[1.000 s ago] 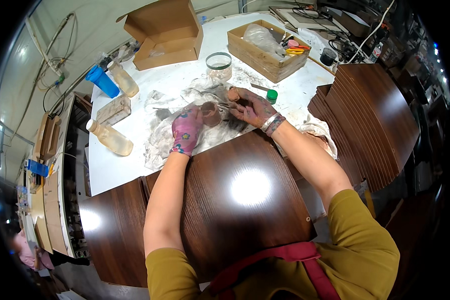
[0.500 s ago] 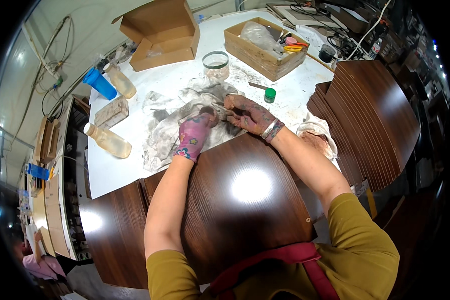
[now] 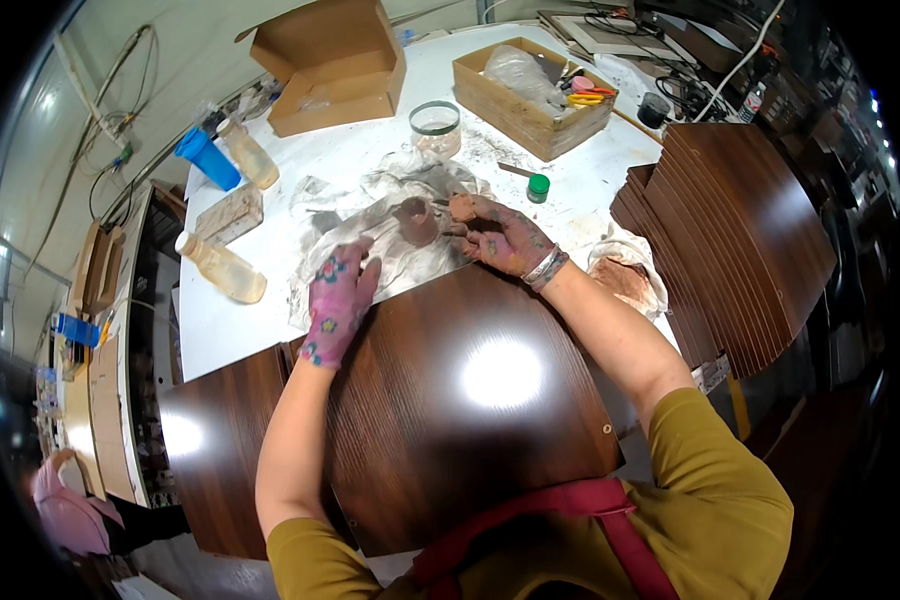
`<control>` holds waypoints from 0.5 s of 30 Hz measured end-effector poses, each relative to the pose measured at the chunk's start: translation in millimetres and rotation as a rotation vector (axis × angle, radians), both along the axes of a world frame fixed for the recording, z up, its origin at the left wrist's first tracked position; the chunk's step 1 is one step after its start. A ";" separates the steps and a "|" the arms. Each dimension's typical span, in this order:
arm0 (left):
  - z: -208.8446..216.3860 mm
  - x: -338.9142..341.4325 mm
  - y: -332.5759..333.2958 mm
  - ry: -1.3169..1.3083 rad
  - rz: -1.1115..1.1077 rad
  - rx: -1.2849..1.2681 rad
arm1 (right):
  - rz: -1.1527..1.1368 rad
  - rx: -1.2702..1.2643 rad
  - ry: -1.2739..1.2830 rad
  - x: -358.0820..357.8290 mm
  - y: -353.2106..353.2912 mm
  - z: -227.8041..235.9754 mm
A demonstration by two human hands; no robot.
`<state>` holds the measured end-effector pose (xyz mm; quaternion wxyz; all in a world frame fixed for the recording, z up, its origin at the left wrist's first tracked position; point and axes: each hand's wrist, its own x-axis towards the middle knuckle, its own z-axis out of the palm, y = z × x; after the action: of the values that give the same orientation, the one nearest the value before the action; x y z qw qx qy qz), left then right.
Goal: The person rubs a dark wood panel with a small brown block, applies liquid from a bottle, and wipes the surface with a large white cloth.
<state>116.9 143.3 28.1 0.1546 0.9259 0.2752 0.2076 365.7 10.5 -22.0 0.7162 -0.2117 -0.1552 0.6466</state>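
My left hand (image 3: pixel 337 298), in a pink flowered glove, lies flat with fingers apart on the far edge of a dark brown wooden panel (image 3: pixel 470 390), touching crumpled clear plastic sheeting (image 3: pixel 390 235). My right hand (image 3: pixel 505 238), stained reddish brown, grips a small tool whose tip carries a lump of reddish-brown filler (image 3: pixel 461 207). Just left of that tip a small brown cup (image 3: pixel 415 220) stands on the plastic.
A stack of dark curved panels (image 3: pixel 740 230) sits at the right. On the white table (image 3: pixel 370 150) are two cardboard boxes (image 3: pixel 335 65) (image 3: pixel 530 85), a glass jar (image 3: pixel 436 125), a green cap (image 3: pixel 538 187), plastic bottles (image 3: pixel 220 268) and a rag with filler (image 3: pixel 625 280).
My left hand left the cup and moved back toward me onto the panel's edge. My right hand lifted the tool with filler away from the cup.
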 end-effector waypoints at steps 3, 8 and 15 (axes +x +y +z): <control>0.2 -57.2 -34.5 0.058 -0.076 -0.045 | -0.025 0.021 -0.373 -10.4 9.4 5.9; 3.8 -113.9 -102.4 0.166 -0.159 -0.045 | 0.136 -0.015 -0.853 -65.3 43.6 48.9; -29.1 -120.6 -107.6 0.045 -0.135 -0.067 | 0.265 -0.024 -1.795 -198.1 126.2 57.0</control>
<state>-3.8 35.7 -1.1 0.1927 0.9411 0.2224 0.1664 167.7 136.7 35.0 0.2434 -0.6239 -0.6715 0.3172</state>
